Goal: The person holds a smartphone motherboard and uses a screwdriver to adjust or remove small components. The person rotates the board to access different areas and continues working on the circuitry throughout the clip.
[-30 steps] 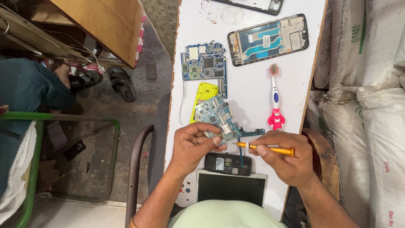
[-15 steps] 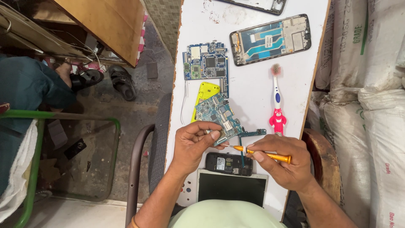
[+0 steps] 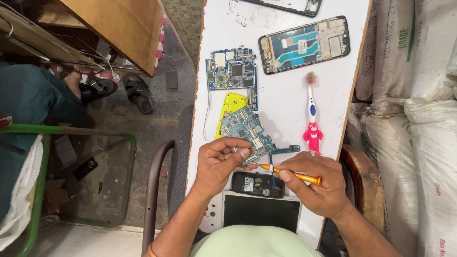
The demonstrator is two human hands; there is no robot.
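We see the left hand (image 3: pixel 220 164) pinching the circuit board (image 3: pixel 247 131) over the counter (image 3: pixel 285 102); the right hand (image 3: pixel 316 188) grips a screwdriver (image 3: pixel 290 173), tip at the board's near edge. We judge a screw is being worked; next, steady turning.

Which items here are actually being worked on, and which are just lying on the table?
In use: teal circuit board, held by the left hand; orange screwdriver in the right hand.

Lying about: blue circuit board, phone frame, toothbrush, yellow part, black phone, tablet.
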